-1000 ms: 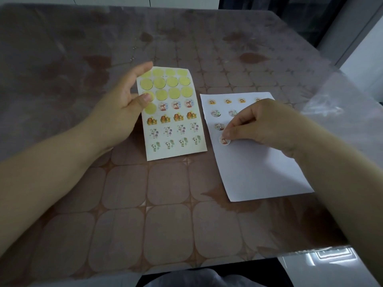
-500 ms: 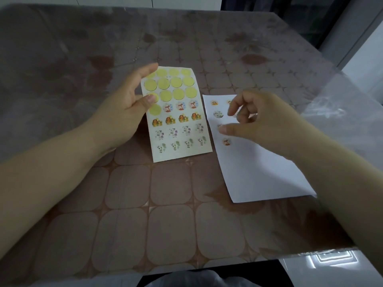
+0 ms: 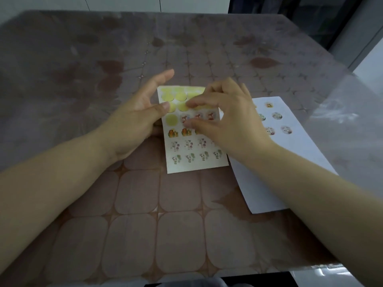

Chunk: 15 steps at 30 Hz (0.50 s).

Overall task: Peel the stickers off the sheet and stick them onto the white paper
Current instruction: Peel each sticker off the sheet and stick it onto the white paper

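Observation:
The sticker sheet (image 3: 193,165) lies at the middle of the table, with yellow blank circles at its top and rows of small picture stickers (image 3: 189,144) below. My left hand (image 3: 136,121) pinches its left edge, thumb on top. My right hand (image 3: 223,123) hovers over the sheet's upper right, blurred, with forefinger and thumb spread around a reddish sticker (image 3: 185,118) and holding nothing that I can see. The white paper (image 3: 294,162) lies to the right, partly under my right arm, and carries several round stickers (image 3: 277,116) near its top.
The table (image 3: 134,235) has a brown tile pattern under a clear plastic cover. Its front edge runs along the bottom of the view and its right edge (image 3: 352,96) slants past the white paper. A dark doorway and a white wall lie beyond.
My right hand left the white paper, where a sticker now stays, and moved left over the sticker sheet. My left hand kept its hold on the sheet's edge.

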Each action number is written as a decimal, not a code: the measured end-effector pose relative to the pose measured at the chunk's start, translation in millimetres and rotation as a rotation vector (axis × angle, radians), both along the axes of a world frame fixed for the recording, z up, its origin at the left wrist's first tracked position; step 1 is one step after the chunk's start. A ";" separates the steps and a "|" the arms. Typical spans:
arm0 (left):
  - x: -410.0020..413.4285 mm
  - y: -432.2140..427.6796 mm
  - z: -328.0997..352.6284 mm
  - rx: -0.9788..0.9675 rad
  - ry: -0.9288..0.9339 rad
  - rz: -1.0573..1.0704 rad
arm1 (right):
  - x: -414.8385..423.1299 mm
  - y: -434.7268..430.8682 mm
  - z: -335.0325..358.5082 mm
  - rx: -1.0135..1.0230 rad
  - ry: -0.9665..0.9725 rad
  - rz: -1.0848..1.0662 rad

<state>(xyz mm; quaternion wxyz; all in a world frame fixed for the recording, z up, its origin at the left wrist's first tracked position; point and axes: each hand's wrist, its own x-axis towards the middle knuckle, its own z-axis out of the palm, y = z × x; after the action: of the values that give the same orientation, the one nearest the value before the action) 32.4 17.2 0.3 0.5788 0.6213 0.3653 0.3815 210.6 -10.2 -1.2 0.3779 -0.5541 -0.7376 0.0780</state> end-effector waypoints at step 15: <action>6.5 -5.2 -0.3 0.042 0.002 0.079 | -9.6 -2.6 -5.4 0.193 0.020 -0.002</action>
<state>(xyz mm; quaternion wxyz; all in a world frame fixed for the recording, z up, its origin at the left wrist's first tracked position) 39.0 12.1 0.0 0.5495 0.6188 0.3821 0.4112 201.0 -12.9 -6.6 0.4371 -0.5149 -0.7373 0.0116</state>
